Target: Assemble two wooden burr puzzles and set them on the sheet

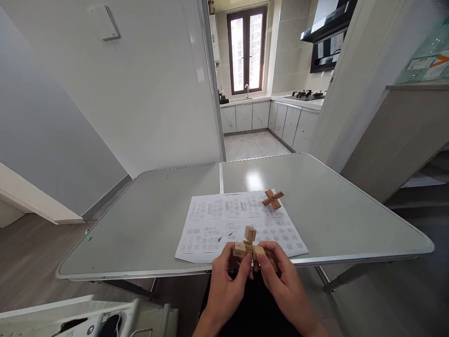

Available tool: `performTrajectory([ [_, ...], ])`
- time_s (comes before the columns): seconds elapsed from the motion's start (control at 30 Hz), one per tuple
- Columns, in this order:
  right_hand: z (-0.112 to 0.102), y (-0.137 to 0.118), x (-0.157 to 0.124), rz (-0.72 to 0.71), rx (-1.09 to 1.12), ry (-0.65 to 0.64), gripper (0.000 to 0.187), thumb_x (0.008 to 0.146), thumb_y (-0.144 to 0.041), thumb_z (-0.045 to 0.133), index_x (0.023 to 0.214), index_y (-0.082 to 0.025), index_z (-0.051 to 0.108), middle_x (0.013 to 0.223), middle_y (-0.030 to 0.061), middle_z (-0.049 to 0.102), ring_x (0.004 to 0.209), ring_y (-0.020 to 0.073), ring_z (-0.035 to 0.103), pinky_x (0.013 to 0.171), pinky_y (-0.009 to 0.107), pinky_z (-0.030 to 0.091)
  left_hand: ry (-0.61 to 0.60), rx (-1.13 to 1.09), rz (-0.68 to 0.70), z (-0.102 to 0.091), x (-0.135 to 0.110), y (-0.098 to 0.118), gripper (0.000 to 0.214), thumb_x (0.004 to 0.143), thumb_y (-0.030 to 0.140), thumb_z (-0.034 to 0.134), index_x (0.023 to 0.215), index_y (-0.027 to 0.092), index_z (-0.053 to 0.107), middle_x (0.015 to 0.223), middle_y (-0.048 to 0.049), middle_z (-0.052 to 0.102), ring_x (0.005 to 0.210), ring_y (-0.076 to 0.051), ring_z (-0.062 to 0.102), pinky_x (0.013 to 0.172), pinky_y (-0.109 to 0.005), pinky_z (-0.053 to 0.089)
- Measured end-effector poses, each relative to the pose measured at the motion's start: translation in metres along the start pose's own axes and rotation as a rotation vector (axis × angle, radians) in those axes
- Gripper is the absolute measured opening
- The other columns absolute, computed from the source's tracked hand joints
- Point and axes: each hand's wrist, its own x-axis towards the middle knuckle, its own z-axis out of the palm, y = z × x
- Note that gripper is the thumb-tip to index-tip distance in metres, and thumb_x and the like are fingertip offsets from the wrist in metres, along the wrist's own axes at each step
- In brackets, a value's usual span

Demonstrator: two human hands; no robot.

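Grey table (147, 224), pale wooden blocks (250, 233)

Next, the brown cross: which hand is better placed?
Probably the right hand: the brown cross lies nearer it, at the far right corner of the sheet. The left hand could support the pale blocks both hold.

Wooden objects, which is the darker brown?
The cross-shaped wooden object at the far right corner of the printed sheet; its reddish brown sets it apart from the pale wooden object held in the left hand and right hand.
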Motion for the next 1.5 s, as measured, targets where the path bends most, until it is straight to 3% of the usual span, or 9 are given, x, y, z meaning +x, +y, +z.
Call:
performTrajectory([
  [0.17, -0.001, 0.001, -0.003, -0.121, -0.06, -0.006, 0.023, 0.106, -0.046, 0.056, 0.109, -0.024, 0.062, 0.083, 0.0003, 0.066, 0.069, 0.0149, 0.062, 0.067, 0.024, 0.053, -0.002, -0.037, 0.021, 0.0, -0.001, 0.006, 0.034, 0.102, 0.05, 0.06, 0.092, 0.018, 0.066, 0.072, -0.0007, 0.064, 0.061, -0.012, 0.057, 0.061, -0.023, 0.048],
  [0.37, -0.001, -0.005, -0.006, -0.228, -0.167, 0.013, 0.018, 0.107, -0.041, 0.055, 0.105, -0.024, 0.062, 0.08, 0.0001, 0.068, 0.064, 0.0147, 0.063, 0.063, 0.024, 0.053, -0.004, -0.087, 0.021, 0.001, -0.004, 0.009, 0.035, 0.1, 0.05, 0.062, 0.11, 0.017, 0.071, 0.075, -0.0009, 0.063, 0.061, -0.011, 0.054, 0.06, -0.023, 0.047],
  [0.77, -0.002, 0.002, -0.009, -0.31, -0.231, 0.04, 0.014, 0.107, -0.035, 0.054, 0.109, -0.024, 0.062, 0.077, -0.0011, 0.07, 0.064, 0.0144, 0.065, 0.061, 0.022, 0.053, -0.021, -0.042, 0.089, -0.002, -0.004, 0.017, 0.029, 0.1, 0.043, 0.063, 0.087, 0.018, 0.066, 0.075, -0.0006, 0.061, 0.065, -0.012, 0.054, 0.064, -0.023, 0.046],
  [0.97, -0.003, 0.001, -0.014, -0.36, -0.311, 0.043, 0.011, 0.106, -0.032, 0.054, 0.11, -0.025, 0.062, 0.07, -0.0036, 0.066, 0.057, 0.0134, 0.061, 0.054, 0.021, 0.05, -0.066, -0.064, 0.117, -0.005, -0.006, 0.015, 0.026, 0.102, 0.04, 0.061, 0.089, 0.018, 0.066, 0.076, -0.0002, 0.063, 0.067, -0.013, 0.055, 0.065, -0.024, 0.045],
  [1.13, -0.003, -0.003, -0.013, -0.429, -0.362, 0.061, 0.01, 0.105, -0.03, 0.055, 0.111, -0.026, 0.062, 0.067, -0.0052, 0.066, 0.054, 0.0127, 0.06, 0.053, 0.02, 0.05, -0.031, -0.049, 0.143, -0.004, -0.008, 0.015, 0.025, 0.101, 0.04, 0.062, 0.092, 0.018, 0.068, 0.079, -0.0014, 0.065, 0.068, -0.014, 0.056, 0.066, -0.025, 0.045],
  [1.3, -0.002, -0.004, -0.014, -0.405, -0.345, 0.083, 0.014, 0.105, -0.034, 0.056, 0.11, -0.024, 0.064, 0.073, -0.0025, 0.07, 0.057, 0.0135, 0.063, 0.054, 0.02, 0.052, -0.046, -0.002, 0.167, -0.009, -0.008, 0.017, 0.024, 0.101, 0.038, 0.062, 0.09, 0.018, 0.068, 0.077, -0.0014, 0.067, 0.068, -0.014, 0.057, 0.068, -0.026, 0.045],
  [1.5, 0.0, -0.003, -0.011, -0.284, -0.324, 0.08, 0.02, 0.105, -0.04, 0.056, 0.107, -0.023, 0.066, 0.065, -0.0025, 0.063, 0.058, 0.0165, 0.061, 0.055, 0.024, 0.05, -0.023, 0.064, 0.084, -0.01, -0.006, 0.019, 0.028, 0.101, 0.04, 0.061, 0.086, 0.018, 0.069, 0.078, -0.0026, 0.068, 0.071, -0.016, 0.057, 0.07, -0.027, 0.046],
])
